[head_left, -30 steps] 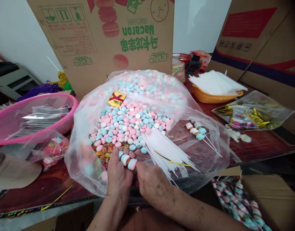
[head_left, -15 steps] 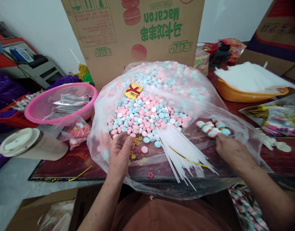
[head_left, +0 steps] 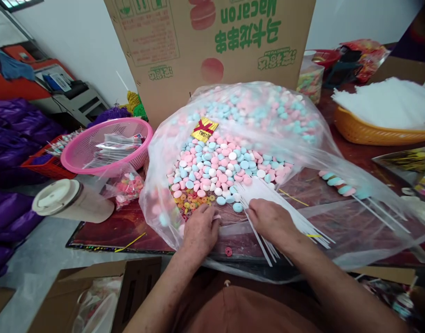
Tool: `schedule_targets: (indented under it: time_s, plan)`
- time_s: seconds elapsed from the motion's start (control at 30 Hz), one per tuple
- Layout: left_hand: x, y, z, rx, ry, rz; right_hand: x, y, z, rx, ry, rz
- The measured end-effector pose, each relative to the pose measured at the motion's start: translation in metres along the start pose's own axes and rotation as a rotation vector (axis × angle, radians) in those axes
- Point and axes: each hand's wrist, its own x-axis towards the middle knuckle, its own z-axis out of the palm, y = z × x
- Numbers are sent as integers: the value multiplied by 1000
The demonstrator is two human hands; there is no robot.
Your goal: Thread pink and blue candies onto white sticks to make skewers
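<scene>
Fingers of the left hand [head_left: 200,231] bend close together at seven o'clock from the heap of pink, blue and white candies [head_left: 219,166], right by the candy rings [head_left: 191,200]; the tips are hidden, no telling whether they pinch one. On we go: the heap sits loose in the open clear bag [head_left: 157,194]. Around four o'clock, the right hand [head_left: 272,221] curls its fingers over white sticks [head_left: 261,189], pinch unclear. Out at three o'clock, threaded skewers [head_left: 335,181] look done, while plenty of rings, candies and sticks remain unthreaded.
</scene>
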Motion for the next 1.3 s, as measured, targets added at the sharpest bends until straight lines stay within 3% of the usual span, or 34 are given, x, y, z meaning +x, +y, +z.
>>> schedule_targets:
  time_s: [0.1,0.2,0.27,0.37,0.5,0.7,0.8,0.93,1.03,1.13,1.2,1.3]
  plan:
    - [-1,-13,-2,-363,155,-154,6,29,-7,104,-29,14]
    - [4,-20,0,-637,235,-306,9,38,-21,238,77,26]
    - [7,-23,1,-792,204,-370,12,19,-26,194,112,-42]
    - [8,-25,1,-1015,180,-413,22,-27,-21,-34,-21,-184]
    - [2,-26,-2,-1020,212,-423,40,-60,-5,-145,-94,-221]
    - [2,-25,0,-965,254,-413,48,-55,3,-147,-106,-336]
    - [2,-28,0,-1011,270,-409,50,-55,-2,-101,-129,-394]
    - [-2,-26,-5,-1039,314,-444,46,-50,-23,-44,-82,-356]
    - [-3,-13,-7,-1017,435,-392,33,-49,-37,161,22,-249]
    - [-2,0,-6,-897,527,-246,18,-54,-38,574,57,-137]
    - [-4,5,-6,-849,525,-185,10,-57,-34,890,-3,-110]
    - [-10,9,-9,-923,455,-159,5,-58,-28,1332,-196,-74]
